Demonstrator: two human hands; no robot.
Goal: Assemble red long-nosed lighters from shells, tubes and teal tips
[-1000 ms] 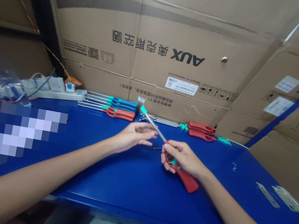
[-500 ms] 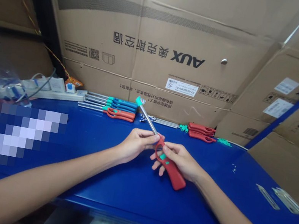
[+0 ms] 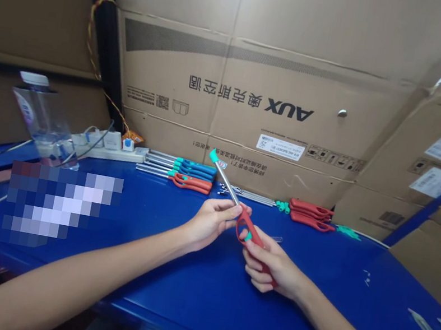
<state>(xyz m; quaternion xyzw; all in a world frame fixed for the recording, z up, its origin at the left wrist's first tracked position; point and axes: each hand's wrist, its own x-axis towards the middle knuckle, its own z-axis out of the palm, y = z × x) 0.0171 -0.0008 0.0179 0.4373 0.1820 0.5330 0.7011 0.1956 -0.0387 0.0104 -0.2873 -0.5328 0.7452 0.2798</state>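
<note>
Both my hands hold one long-necked lighter (image 3: 244,227) above the blue table (image 3: 143,265). It has a red handle with a teal trigger, a metal tube and a teal tip (image 3: 214,156) pointing up and to the far left. My right hand (image 3: 271,265) is wrapped round the red handle. My left hand (image 3: 215,220) pinches the tube where it meets the handle.
At the back, against the cardboard boxes (image 3: 249,96), lie several blue and red lighters (image 3: 189,173), loose metal tubes (image 3: 249,195), red handles (image 3: 309,213) and small teal parts (image 3: 347,231). A clear plastic bottle (image 3: 43,119) and a power strip (image 3: 108,148) stand at the far left.
My left hand went from open beside the tube to gripping it near the handle. My right hand shifted its hold down the handle. The view swung left, so everything sits further right.
</note>
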